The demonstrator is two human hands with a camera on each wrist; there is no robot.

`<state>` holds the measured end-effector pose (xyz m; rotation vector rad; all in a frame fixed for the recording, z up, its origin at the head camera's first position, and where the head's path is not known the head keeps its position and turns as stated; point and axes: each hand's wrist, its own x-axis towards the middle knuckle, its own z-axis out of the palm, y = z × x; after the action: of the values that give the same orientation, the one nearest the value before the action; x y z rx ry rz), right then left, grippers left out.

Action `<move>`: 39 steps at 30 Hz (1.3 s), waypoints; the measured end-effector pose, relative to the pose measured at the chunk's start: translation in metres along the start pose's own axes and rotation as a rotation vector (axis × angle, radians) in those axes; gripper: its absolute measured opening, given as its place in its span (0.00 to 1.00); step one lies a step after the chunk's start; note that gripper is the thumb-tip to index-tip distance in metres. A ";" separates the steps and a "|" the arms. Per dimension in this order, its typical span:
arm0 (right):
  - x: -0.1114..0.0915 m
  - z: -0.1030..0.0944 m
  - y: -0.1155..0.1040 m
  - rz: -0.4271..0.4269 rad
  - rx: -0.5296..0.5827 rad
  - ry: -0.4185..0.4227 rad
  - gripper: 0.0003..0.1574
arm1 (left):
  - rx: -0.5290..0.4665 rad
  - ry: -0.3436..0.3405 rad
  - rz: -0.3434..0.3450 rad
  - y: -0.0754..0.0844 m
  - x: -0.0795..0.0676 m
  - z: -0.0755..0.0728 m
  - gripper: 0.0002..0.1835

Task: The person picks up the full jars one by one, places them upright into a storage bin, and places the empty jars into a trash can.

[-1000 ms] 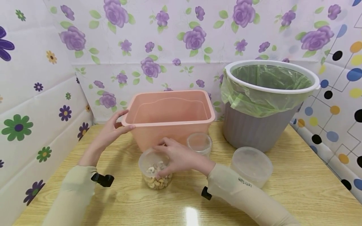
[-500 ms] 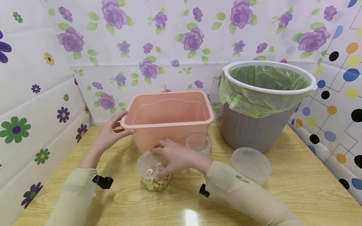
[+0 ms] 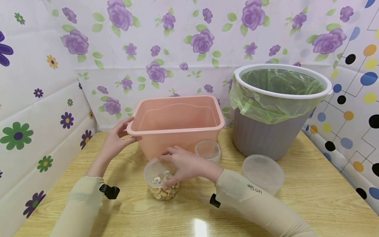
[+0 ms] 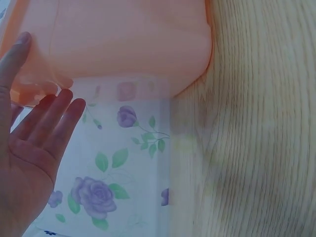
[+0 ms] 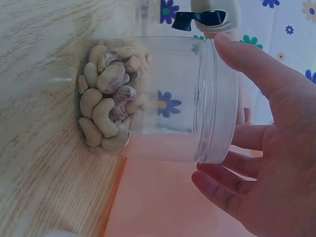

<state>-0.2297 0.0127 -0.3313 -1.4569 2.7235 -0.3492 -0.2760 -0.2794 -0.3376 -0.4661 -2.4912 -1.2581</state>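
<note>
A clear round jar (image 3: 161, 184) stands upright on the table with a frosted lid on top. Cashews (image 5: 101, 116) and some darker purplish nuts fill its lower part. My right hand (image 3: 185, 166) holds the jar by the lid, thumb and fingers spread to opposite sides of its rim, as the right wrist view shows. A pink plastic tub (image 3: 177, 138) stands just behind the jar. My left hand (image 3: 115, 140) holds that tub at its front left corner, thumb on the front side and fingertips at the left rim. The tub's floor is mostly hidden by its front wall.
Right of my right hand, a clear round container (image 3: 208, 150) stands against the tub. Farther right is a larger lidded translucent container (image 3: 263, 172). A grey waste bin (image 3: 260, 131) with a green liner (image 3: 275, 110) stands at the back right. Flowered sheets line the walls.
Both hands keep their places on the tub and the jar. Only a slight shift of the whole view shows; the objects stay where they were.
</note>
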 end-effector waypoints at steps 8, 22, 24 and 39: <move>0.000 0.001 0.001 0.011 0.007 -0.006 0.60 | 0.031 -0.074 -0.015 0.009 -0.001 -0.009 0.42; -0.002 0.003 0.001 0.008 0.020 0.020 0.61 | 0.059 0.159 0.242 0.012 -0.012 -0.013 0.23; -0.002 0.003 0.001 0.006 0.017 0.018 0.61 | 0.059 0.166 0.251 0.010 -0.013 -0.013 0.23; 0.011 0.004 0.000 -0.017 -0.092 -0.065 0.71 | 0.046 0.171 0.186 0.004 -0.011 -0.012 0.20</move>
<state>-0.2353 0.0029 -0.3345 -1.4863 2.7108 -0.1762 -0.2627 -0.2885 -0.3329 -0.5405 -2.2720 -1.1174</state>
